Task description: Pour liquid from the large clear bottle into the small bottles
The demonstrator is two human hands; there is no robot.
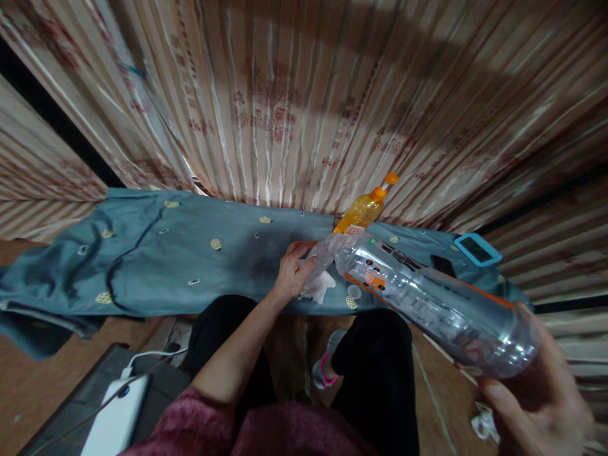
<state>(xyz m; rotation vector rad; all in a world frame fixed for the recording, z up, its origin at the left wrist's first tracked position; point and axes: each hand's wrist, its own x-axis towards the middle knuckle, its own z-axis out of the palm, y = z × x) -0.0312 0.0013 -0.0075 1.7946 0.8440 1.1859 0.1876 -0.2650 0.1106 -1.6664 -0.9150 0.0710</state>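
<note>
Tilted clear bottle (434, 307), seemingly empty.

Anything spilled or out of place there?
A crumpled white scrap lies on the floor like dropped litter; the blue-green cloth is bunched at its left end. The clear bottle is tilted, but the right hand holds it. No spill shows.

Pretty dim in here tbh. My right hand (541, 400) is kinda blurry, and white glare speckles the big clear plastic bottle (430, 301) it's holding. Murky shadow on the blue-grey patterned cloth (237, 272) beside my left hand (289, 273); lens stretch skews the pleated beige curtain (304, 107) out past both.
</note>
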